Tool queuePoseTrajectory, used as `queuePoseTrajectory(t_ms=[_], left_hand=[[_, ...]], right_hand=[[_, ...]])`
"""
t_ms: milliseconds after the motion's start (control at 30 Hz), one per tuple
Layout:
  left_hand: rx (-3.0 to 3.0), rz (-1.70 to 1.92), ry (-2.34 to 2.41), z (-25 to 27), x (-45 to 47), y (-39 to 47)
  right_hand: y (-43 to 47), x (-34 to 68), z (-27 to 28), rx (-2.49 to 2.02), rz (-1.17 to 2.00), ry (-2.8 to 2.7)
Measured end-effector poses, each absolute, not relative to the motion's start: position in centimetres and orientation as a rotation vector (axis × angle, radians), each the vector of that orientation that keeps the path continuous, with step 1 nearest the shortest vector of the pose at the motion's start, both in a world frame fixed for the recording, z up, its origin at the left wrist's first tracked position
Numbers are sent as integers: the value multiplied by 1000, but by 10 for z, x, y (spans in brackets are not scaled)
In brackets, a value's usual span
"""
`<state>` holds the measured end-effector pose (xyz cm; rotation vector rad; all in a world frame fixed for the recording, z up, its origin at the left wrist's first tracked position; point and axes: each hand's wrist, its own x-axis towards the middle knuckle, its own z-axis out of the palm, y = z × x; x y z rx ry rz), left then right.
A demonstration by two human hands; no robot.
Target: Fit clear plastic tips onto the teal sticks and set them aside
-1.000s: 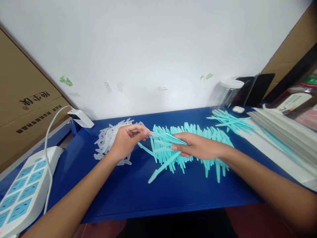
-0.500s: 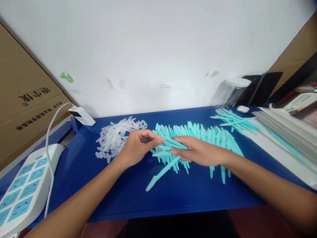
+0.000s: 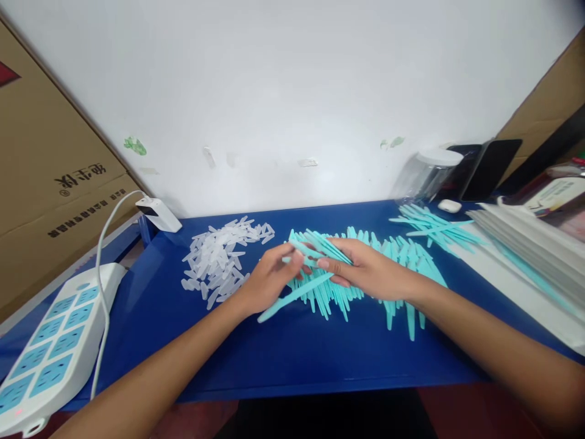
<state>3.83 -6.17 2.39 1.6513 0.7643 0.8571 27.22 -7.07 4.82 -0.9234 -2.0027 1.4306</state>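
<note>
Now at frame centre: left hand [image 3: 269,281], moved in from the clear-cap pile since a second ago, fingertips pinched on one teal stick [image 3: 292,295] slanting toward lower left. Right hand [image 3: 365,271] just beside, closed on a small bundle of teal sticks [image 3: 320,247], resting atop the teal stick heap [image 3: 402,256]. Clear caps [image 3: 219,259] left of centre on blue desk [image 3: 274,353], no longer touched. Second teal pile [image 3: 429,222] upper right. Power strip [image 3: 55,347] lower left. Jar [image 3: 427,174] upper right, beside stacked sheets [image 3: 530,244].
</note>
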Motion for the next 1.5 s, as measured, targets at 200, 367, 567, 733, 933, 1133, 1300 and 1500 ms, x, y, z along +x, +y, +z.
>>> queuePoseTrajectory(t_ms=[200,367,567,733,933,1133,1300,1500], left_hand=[[1380,980,708,25,34,-56],[1569,1116,741,21,49,-68],[1671,970,865,29,60,-84],[1530,911,845,29,57,-81],[1254,1112,860,26,49,-69],[1152,1193,799,31,48,-63],[1075,1241,813,33,45,-64],[1049,1147,875,40,43,-71]], right_hand=[[-65,274,43,-1083,1110,-1611],[-73,262,40,-985,1179,-1661],[-95,244,33,-846,1390,-1869],[-97,243,36,-879,1462,-1831],[-88,250,37,-941,1366,-1862],[-81,255,32,-1019,1297,-1851],[-78,256,35,-1109,1233,-1802],[-74,260,36,-1180,1111,-1786]])
